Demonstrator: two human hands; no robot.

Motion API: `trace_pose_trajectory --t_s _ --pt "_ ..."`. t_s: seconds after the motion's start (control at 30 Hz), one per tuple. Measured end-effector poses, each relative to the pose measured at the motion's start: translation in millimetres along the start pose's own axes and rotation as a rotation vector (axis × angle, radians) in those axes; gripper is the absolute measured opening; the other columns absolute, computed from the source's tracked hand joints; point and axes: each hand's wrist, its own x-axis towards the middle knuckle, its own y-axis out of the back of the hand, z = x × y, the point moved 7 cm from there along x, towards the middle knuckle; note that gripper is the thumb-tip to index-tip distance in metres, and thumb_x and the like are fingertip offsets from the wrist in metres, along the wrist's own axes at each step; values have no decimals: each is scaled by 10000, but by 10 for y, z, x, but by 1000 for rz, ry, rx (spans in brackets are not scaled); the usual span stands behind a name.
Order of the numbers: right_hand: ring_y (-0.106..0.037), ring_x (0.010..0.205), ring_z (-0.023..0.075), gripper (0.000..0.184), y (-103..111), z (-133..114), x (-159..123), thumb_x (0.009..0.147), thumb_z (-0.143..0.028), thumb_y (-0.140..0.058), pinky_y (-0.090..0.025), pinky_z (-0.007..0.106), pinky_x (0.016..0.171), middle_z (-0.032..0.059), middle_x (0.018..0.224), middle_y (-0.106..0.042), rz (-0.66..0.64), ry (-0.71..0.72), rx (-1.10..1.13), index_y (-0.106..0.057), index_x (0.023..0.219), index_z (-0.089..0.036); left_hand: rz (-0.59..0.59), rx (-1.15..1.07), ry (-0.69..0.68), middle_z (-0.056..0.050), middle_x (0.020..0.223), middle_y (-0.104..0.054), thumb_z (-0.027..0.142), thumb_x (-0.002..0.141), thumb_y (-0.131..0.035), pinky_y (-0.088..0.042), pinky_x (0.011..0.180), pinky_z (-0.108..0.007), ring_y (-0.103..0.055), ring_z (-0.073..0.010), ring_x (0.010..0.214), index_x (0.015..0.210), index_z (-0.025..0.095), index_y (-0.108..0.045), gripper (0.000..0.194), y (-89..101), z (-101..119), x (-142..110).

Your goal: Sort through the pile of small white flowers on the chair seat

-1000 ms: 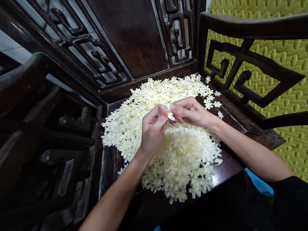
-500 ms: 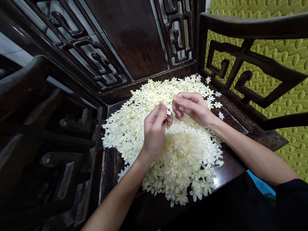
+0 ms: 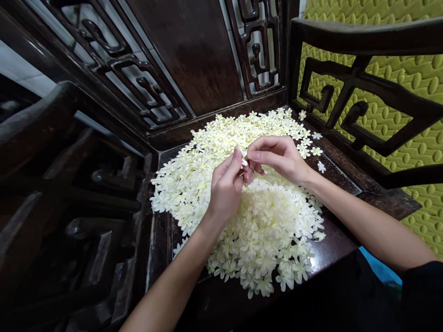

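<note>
A small white flower is pinched between the thumb and fingers of my left hand. From the other side, my right hand meets it, thumb and index finger closing on the flower's edge; the exact contact is partly hidden by the fingers. Both hands are above a large heap of white, yellow-centred flowers spread over a dark wooden seat. A nearer mound of the flowers lies just below my wrists.
Behind the heap rises a carved wooden backrest. Openwork armrests stand at the left and right. A few loose flowers lie near the right armrest. Yellow-green textured matting shows beyond it.
My right hand drew away from the left, then came back to the small flower. My left hand kept its pinch throughout. The view has shifted slightly.
</note>
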Motion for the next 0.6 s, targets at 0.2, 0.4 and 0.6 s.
trace_pose_trajectory --t_s 0.2,0.4,0.6 --pt "-649 575 97 115 3 -20 -11 868 -242 -781 -520 225 521 9 718 -725 22 -2 1 -751 869 -130 -9 -19 -14 -30 704 -499 624 946 -564 -421 608 -293 -494 -136 660 694 193 -586 500 -5 -22 1" --pt "-645 577 94 108 19 4 -2 845 -232 -797 -520 221 526 4 705 -719 39 -18 30 -757 845 -132 -14 -8 7 -28 697 -498 633 932 -579 -402 591 -297 -485 -134 638 693 190 -591 503 -3 -28 0" --pt "-637 566 87 75 24 9 -2 851 -197 -781 -517 213 522 0 700 -715 46 -13 21 -756 841 -127 -43 -66 0 -36 718 -531 579 938 -612 -399 581 -285 -492 -129 647 723 180 -635 454 -24 -31 2"
